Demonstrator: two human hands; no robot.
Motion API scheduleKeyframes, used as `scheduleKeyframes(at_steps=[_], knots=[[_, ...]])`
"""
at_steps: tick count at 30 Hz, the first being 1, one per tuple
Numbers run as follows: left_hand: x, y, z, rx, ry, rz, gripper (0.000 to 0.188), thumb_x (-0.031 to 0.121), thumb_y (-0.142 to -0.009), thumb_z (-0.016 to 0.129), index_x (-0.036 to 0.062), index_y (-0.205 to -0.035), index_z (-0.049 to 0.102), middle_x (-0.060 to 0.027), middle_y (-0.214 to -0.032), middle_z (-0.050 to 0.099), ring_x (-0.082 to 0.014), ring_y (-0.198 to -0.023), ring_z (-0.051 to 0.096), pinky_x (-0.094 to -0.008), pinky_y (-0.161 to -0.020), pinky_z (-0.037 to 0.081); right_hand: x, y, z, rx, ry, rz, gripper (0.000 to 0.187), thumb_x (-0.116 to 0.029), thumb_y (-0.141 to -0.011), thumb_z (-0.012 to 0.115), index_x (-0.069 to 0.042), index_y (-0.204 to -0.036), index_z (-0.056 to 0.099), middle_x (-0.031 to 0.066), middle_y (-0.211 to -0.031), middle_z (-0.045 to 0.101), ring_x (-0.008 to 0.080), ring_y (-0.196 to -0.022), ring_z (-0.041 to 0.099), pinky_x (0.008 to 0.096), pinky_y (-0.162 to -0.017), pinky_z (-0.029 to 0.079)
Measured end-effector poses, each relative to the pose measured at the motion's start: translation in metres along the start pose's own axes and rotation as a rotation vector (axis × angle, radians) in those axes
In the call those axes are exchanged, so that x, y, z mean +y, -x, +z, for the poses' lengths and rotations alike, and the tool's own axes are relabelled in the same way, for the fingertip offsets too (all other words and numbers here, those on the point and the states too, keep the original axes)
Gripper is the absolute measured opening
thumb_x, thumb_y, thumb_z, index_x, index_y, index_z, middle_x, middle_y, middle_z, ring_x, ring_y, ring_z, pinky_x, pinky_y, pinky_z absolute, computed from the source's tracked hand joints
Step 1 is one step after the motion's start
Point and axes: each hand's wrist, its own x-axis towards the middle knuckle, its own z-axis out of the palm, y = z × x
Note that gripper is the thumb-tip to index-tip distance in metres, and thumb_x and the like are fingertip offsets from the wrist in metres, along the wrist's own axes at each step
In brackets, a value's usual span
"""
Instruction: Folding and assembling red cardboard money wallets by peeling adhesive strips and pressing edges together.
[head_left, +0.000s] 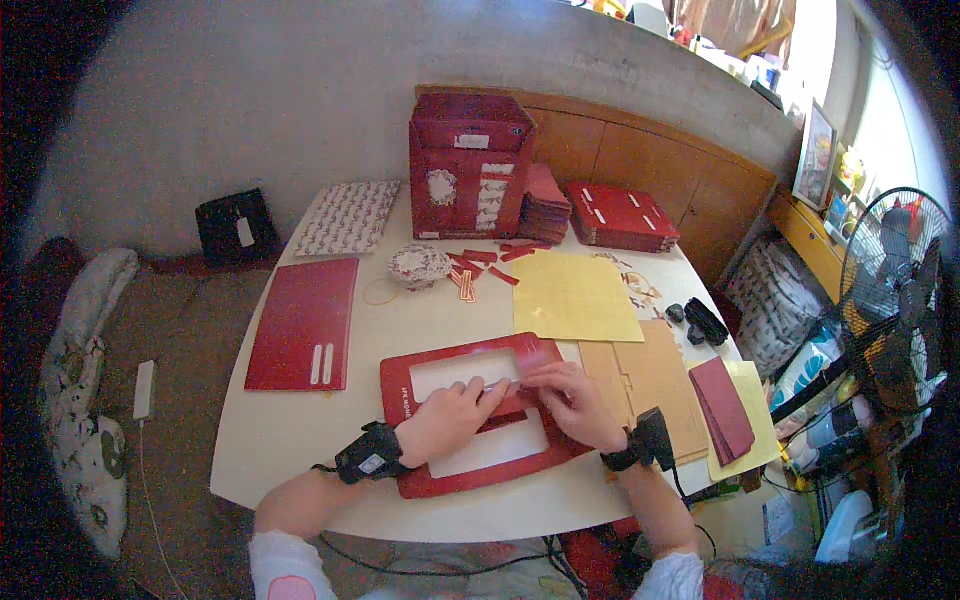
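A dark red cardboard piece (430, 487) with two cut-out windows lies near the table's front edge. Over its middle bar, my left hand (447, 422) bends its fingers and presses them together at the tips. My right hand (577, 405) meets it from the other side, fingers closed and slightly blurred. Between the fingertips is a small pale or shiny bit, too small to name. Just right of my right hand lies a flat brown cardboard sheet (660, 385). A yellow sheet (575, 295) overlaps its far end.
Farther back stand a tall red box (470, 200) and stacked red cards (622, 215). Small red strips (482, 257) lie beside a crumpled patterned ball (419, 267). A red folder (303, 325) is at left, a black object (706, 322) at right. A fan (895, 290) stands beyond the right edge.
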Motion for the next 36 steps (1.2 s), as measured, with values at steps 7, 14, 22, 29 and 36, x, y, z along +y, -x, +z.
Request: scheduleKeyframes(at_steps=[7, 14, 22, 29, 36], knots=[[0.004, -0.003, 0.010, 0.071, 0.053, -0.061, 0.057, 0.020, -0.081, 0.052, -0.0019, -0.131, 0.034, -0.0202, -0.105, 0.048, -0.0312, -0.090, 0.054, -0.0386, -0.073, 0.049, -0.007, -0.001, 0.008, -0.075, 0.183, -0.181, 0.018, 0.000, -0.074, 0.063, -0.005, -0.091, 0.066, 0.0085, -0.098, 0.062, 0.0266, -0.095, 0.056, 0.0364, -0.084, 0.044], [0.002, -0.003, 0.021, 0.159, 0.099, -0.016, 0.062, 0.034, -0.086, 0.050, -0.0022, -0.133, 0.032, -0.0258, -0.135, 0.031, -0.0365, -0.128, 0.027, -0.0490, -0.103, 0.024, 0.002, 0.003, 0.010, -0.118, 0.231, -0.240, 0.017, -0.001, -0.075, 0.062, -0.005, -0.092, 0.065, 0.0106, -0.103, 0.062, 0.0288, -0.097, 0.057, 0.0378, -0.083, 0.046], [-0.005, -0.004, 0.029, 0.081, 0.112, 0.011, 0.062, 0.032, -0.088, 0.046, -0.0081, -0.132, 0.029, -0.0271, -0.138, 0.028, -0.0349, -0.131, 0.025, -0.0489, -0.106, 0.021, 0.003, 0.005, 0.011, -0.244, 0.339, -0.224, 0.024, -0.005, -0.078, 0.058, -0.004, -0.102, 0.061, 0.0108, -0.114, 0.059, 0.0286, -0.105, 0.055, 0.0382, -0.088, 0.044], [-0.002, -0.001, 0.027, 0.081, 0.070, -0.040, 0.064, 0.036, -0.088, 0.046, -0.0114, -0.129, 0.032, -0.0286, -0.136, 0.032, -0.0368, -0.129, 0.029, -0.0498, -0.106, 0.021, 0.006, 0.007, 0.009, -0.227, 0.357, -0.284, 0.021, -0.006, -0.080, 0.057, -0.004, -0.101, 0.061, 0.0119, -0.113, 0.059, 0.0283, -0.107, 0.055, 0.0385, -0.088, 0.044], [0.000, 0.007, 0.023, 0.079, 0.071, -0.070, 0.068, 0.040, -0.088, 0.046, -0.0121, -0.129, 0.031, -0.0306, -0.135, 0.031, -0.0396, -0.129, 0.028, -0.0501, -0.106, 0.020, 0.000, 0.008, 0.011, -0.230, 0.412, -0.276, 0.024, -0.009, -0.080, 0.060, -0.005, -0.103, 0.061, 0.0108, -0.114, 0.059, 0.0273, -0.107, 0.055, 0.0386, -0.088, 0.045]])
